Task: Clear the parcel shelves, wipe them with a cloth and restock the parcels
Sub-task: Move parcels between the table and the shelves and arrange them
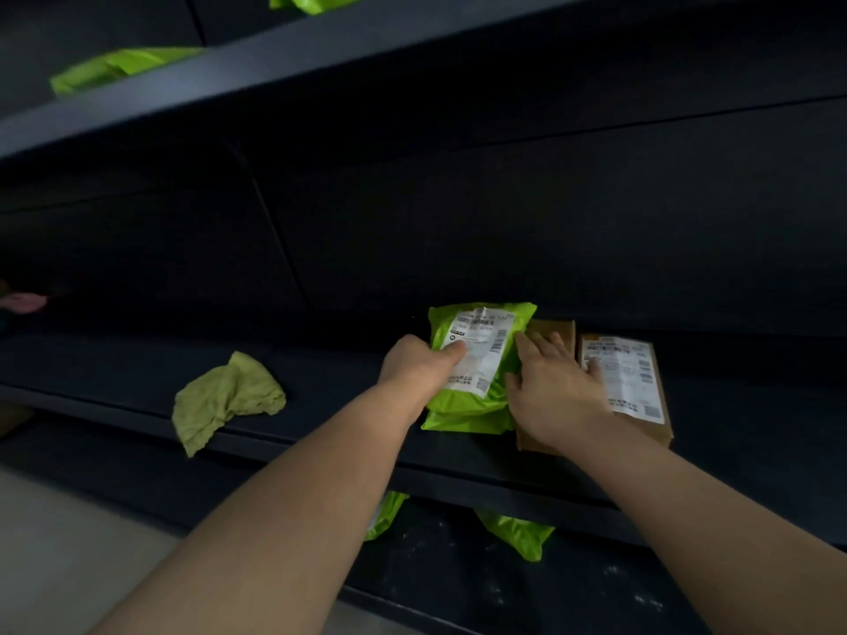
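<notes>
Fingers of left hand (410, 365) grip green parcel (472, 407); right hand (555, 392) lies flat against it, over brown box (562, 333).

The print on the label (479, 355) of the green parcel (467, 414) is too small for us to read. We see only the thumb of the left hand (415, 364) on it; its fingers lie hidden beneath the parcel. The right hand (557, 387) covers most of a brown box (566, 330) and the left edge of the labelled box (641, 387). The shelf edge (458, 474) hides the upper parts of two lower parcels (520, 533). The frame's top edge cuts an upper parcel (316, 0); its left edge cuts a blurred pink object (20, 302) that we cannot identify.
</notes>
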